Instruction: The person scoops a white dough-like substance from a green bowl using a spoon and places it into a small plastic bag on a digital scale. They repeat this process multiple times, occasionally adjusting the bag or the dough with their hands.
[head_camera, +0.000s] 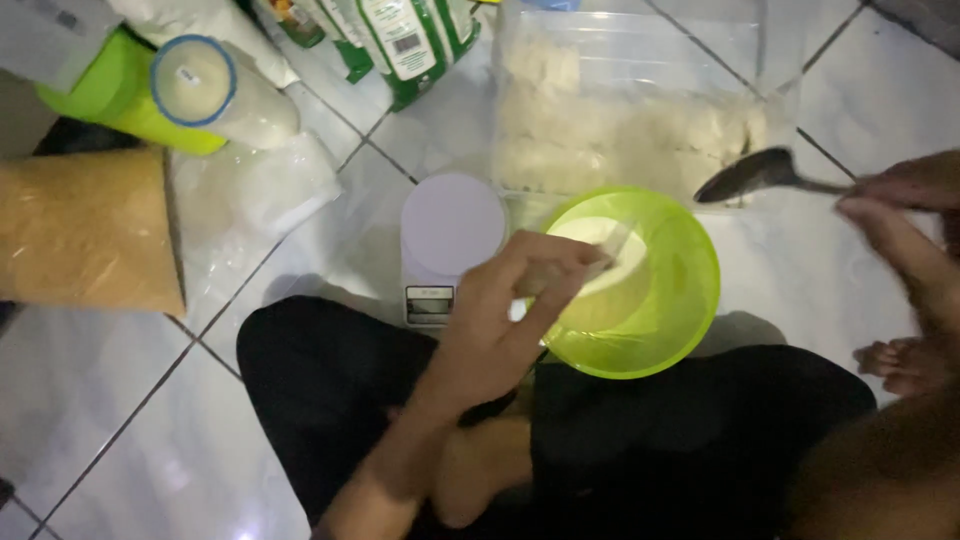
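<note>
Floor tiles (150, 440) of white ceramic carried every item noted. At far left lay a clear bag of tan granules (85, 235), and behind it a lime-green container (120, 105) with a blue-rimmed clear jar (215, 90) resting tipped against it. Beside these sat a clear bag of white powder (265, 195); green-and-white packets (405, 40) lay further back. At centre stood a white kitchen scale (445, 240), its round platform bare and its small display facing the person. The left hand (510, 320) reached over the near left rim of a lime-green bowl (640, 285), fingers pressed together and pinching a small clear sachet (610, 250) held tilted over the bowl's mouth. The bowl stood just beside the scale on its right and held a white substance; whether the sachet touched the contents could not be told. Behind the bowl sat a clear plastic tub (640, 100) filled with pale white lumps. At right, the right hand (905, 205) was closed around the handle of a metal spoon (760, 175), the spoon's bowl raised between tub and green bowl and touching neither. Motion blur obscured the finer finger positions of that hand. Dark trousers (330, 390) covered the person's folded legs in the foreground, and bare toes (895, 365) showed at far right.
</note>
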